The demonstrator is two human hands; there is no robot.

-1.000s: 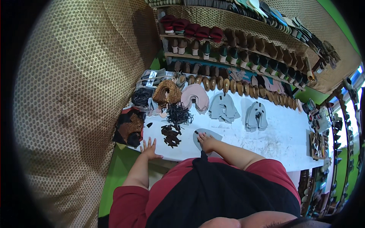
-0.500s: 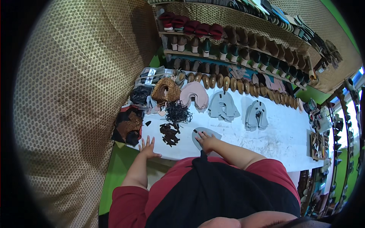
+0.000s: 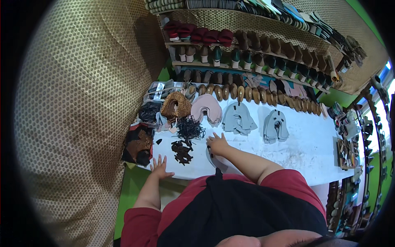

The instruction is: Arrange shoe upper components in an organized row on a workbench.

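In the head view, the right hand [image 3: 218,145] has slid off the flat grey piece [image 3: 220,166] since half a second ago and now reaches beyond it, fingers spread, pointing toward 11 o'clock, gripping nothing visible. The left hand [image 3: 159,168] stays splayed at the edge of the white table [image 3: 308,164], holding nothing.

From the right hand, dark strips [image 3: 182,152] lie at 9 o'clock, a black tangle [image 3: 190,128] at 10, a pink stack [image 3: 207,101] near 12, and grey stacks [image 3: 230,118] at 1 and 2. The grey piece lies at 6 o'clock, partly hidden by the right forearm.
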